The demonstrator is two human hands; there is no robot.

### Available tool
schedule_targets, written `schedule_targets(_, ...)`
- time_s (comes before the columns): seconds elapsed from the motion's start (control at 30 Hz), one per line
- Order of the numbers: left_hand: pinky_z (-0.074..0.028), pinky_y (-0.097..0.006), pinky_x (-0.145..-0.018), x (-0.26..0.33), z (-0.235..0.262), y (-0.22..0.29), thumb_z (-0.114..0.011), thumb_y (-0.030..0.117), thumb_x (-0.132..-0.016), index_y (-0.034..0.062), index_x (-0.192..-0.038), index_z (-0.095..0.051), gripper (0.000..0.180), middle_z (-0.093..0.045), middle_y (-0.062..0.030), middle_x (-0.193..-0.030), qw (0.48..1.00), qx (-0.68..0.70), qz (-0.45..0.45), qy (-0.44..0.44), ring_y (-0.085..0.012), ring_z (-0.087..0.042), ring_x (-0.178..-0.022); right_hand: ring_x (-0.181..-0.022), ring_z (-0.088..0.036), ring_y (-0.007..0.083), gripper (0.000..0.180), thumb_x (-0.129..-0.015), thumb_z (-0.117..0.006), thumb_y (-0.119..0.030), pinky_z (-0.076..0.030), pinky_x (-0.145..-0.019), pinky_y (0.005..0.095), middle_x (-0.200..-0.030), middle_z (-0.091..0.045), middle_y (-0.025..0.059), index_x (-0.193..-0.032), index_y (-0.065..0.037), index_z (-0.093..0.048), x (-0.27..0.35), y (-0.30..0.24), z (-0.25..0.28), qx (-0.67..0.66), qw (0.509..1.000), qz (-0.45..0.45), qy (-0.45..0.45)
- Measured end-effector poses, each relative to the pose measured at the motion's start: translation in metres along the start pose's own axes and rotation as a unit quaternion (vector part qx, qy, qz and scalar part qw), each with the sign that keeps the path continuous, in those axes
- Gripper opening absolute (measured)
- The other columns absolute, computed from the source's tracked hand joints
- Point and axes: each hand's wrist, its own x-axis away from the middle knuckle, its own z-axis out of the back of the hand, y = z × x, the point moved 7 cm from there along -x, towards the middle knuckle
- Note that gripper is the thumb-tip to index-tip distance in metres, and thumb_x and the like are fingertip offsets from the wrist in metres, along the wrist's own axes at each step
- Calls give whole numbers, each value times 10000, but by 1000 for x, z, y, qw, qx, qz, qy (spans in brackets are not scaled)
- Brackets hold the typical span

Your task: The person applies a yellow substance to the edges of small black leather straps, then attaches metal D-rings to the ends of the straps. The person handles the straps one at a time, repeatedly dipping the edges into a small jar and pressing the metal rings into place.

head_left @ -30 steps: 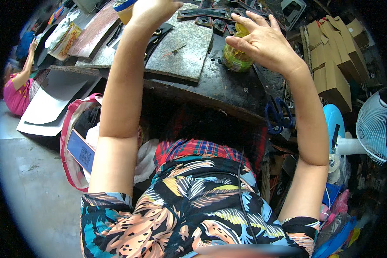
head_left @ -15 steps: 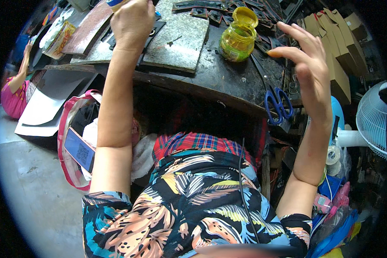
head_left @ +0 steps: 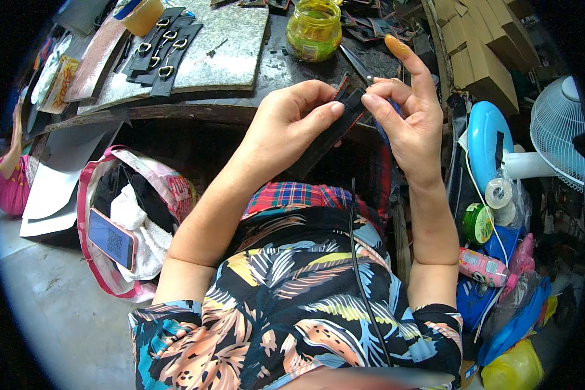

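Note:
A black strap (head_left: 324,147) with red edges is stretched between my two hands, just in front of the table's edge. My left hand (head_left: 291,123) pinches it between thumb and fingers. My right hand (head_left: 406,120) grips the strap's end with the thumb against the other fingers, while its index finger points up, the tip smeared yellow. Behind my hands stands an uncovered glass jar (head_left: 313,32) of yellow-green stuff. Scissors (head_left: 355,65) lie beside it, their handles mostly hidden by my right hand.
Several black straps with metal rings (head_left: 166,55) lie on a stone slab (head_left: 231,55), near a blue-rimmed tub (head_left: 140,16). A bag (head_left: 88,221) with a phone (head_left: 112,239) stands at left. A fan (head_left: 559,130) and cardboard boxes (head_left: 481,55) are at right. Another person's arm shows far left.
My left hand has come from the blue-rimmed tub at the upper left to the middle. My right hand has moved inward from its open, raised pose, and both now hold the strap.

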Motion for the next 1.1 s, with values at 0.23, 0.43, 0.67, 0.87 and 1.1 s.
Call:
schedule_targets(0.23,-548,-231,-615,-1,6,-6,-635,125,-964,-37,-1102,-651,214,-690,-47,-882,997,52,52,10,-80,-650,-718,-873,-603,103,313,-927,-654,-51,-488,-801,248,-939,-658,39,-1237,-13,-649,16,-7,10,78,994,74,32)
schedule_targets(0.43,-536,-217,-603,1,0,-5,-657,151,-957,-21,-1112,-656,232,-689,-34,-875,996,83,36,5,-75,-641,-696,-900,-609,157,261,-939,-645,-110,-474,-850,274,-996,-645,79,-1169,7,-688,29,2,4,48,998,31,-18)
schedule_targets(0.67,-532,-223,-652,1,-6,-4,-656,134,-951,-26,-1101,-664,220,-685,-27,-885,992,107,44,-40,-70,-627,-745,-926,-609,202,336,-913,-668,-112,-475,-856,302,-1050,-632,101,-1216,31,-656,31,-2,-2,187,976,85,-69)
schedule_targets(0.87,-523,-218,-658,2,-2,-8,-673,161,-945,-24,-1067,-673,221,-690,-22,-877,992,102,73,-21,-58,-622,-755,-955,-597,188,324,-933,-658,-178,-448,-902,303,-1104,-627,96,-1196,10,-682,27,8,3,33,997,16,-72)
schedule_targets(1.1,-515,-220,-655,-3,3,-3,-680,162,-938,-26,-1046,-677,217,-688,-23,-847,1000,-12,16,-10,-58,-621,-746,-1051,-523,154,391,-956,-628,-285,-381,-984,289,-1184,-553,82,-1205,10,-684,32,18,2,-127,986,-64,-83)
